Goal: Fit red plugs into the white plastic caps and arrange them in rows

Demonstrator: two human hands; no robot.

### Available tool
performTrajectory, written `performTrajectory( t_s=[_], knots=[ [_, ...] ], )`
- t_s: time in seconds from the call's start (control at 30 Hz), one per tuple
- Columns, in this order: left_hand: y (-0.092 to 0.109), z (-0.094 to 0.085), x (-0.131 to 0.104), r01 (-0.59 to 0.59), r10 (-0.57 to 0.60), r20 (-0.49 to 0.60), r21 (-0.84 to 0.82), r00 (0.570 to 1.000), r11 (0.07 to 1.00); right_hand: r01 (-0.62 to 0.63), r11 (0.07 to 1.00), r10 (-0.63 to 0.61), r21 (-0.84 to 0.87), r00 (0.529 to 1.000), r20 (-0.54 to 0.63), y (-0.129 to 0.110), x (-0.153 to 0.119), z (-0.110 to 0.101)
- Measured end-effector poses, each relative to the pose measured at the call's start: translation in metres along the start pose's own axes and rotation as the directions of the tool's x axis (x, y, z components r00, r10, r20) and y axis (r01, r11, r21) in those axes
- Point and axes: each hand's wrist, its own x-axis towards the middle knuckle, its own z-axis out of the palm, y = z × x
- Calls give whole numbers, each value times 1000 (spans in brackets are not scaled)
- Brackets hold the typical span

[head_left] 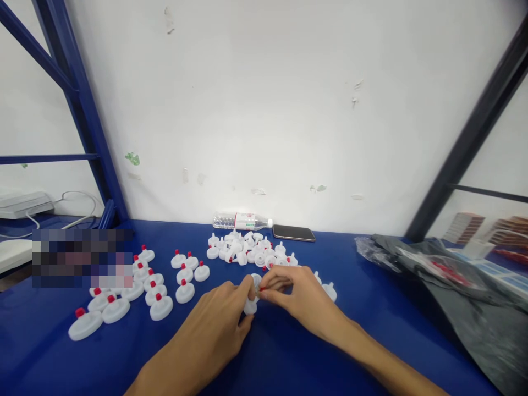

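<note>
My left hand (pixel 225 316) is closed on a white plastic cap (pixel 250 306) near the middle of the blue table. Against it, my right hand (pixel 295 291) pinches a small red tip (pixel 263 289) between thumb and forefinger. Just beyond both hands lies a pile of white spouted caps (pixel 240 245), a few with red tips. Several white caps with red tips (pixel 160 308) stand on the table to the left. Close to my right hand sits a white cap with a bare spout (pixel 329 291).
A clear bottle (pixel 242 221) lies along the wall beside a dark phone (pixel 294 233). Grey plastic bags (pixel 474 308) cover the table's right side. Blue frame posts (pixel 88 121) rise at the left, near a white device (pixel 25 205) with cables.
</note>
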Motion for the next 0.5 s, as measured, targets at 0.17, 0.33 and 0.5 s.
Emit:
performTrajectory(
  t_s=[0.17, 0.33, 0.5],
  knots=[
    [-3, 4, 2, -2, 4, 35, -70, 999, 998, 25, 997, -29, 67, 998, 54, 0, -2, 4],
    [-1, -4, -3, 35, -34, 50, -35, 998, 999, 76, 994, -73, -77, 996, 45, 4, -3, 12],
    [9, -16, -11, 117, -115, -36, 74, 993, 990, 40, 997, -38, -58, 999, 32, 8, -2, 17]
  ],
)
